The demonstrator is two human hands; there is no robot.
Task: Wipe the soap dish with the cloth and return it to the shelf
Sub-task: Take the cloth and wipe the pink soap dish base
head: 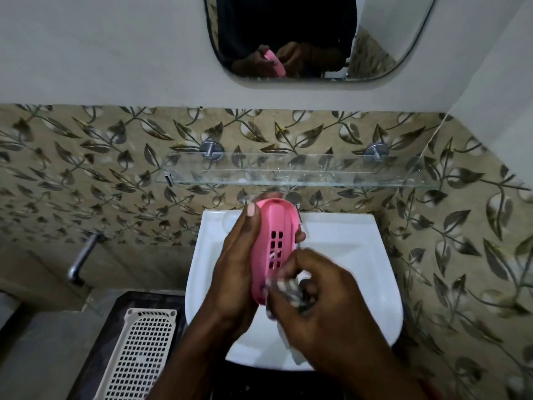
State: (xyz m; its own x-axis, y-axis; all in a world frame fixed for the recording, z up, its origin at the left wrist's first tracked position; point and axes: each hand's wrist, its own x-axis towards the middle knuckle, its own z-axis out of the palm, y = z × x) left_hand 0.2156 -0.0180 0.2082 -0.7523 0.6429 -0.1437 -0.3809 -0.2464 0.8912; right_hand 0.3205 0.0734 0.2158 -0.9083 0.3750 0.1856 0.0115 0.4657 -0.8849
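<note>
Wall-mounted glass shelf (288, 171) on two round metal brackets (212, 148).

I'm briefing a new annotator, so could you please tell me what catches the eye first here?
The pink soap dish stands out, gripped on edge by the left hand over the white sink. The right hand rubs a cloth on its near end, below a glass shelf.

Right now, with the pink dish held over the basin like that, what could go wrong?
The left hand holds the pink soap dish on edge over the white basin, so a hard rub from the cloth in the right hand might knock it loose into the basin. The glass shelf looks narrow; set down carelessly, the dish could slide off its front edge.
</note>
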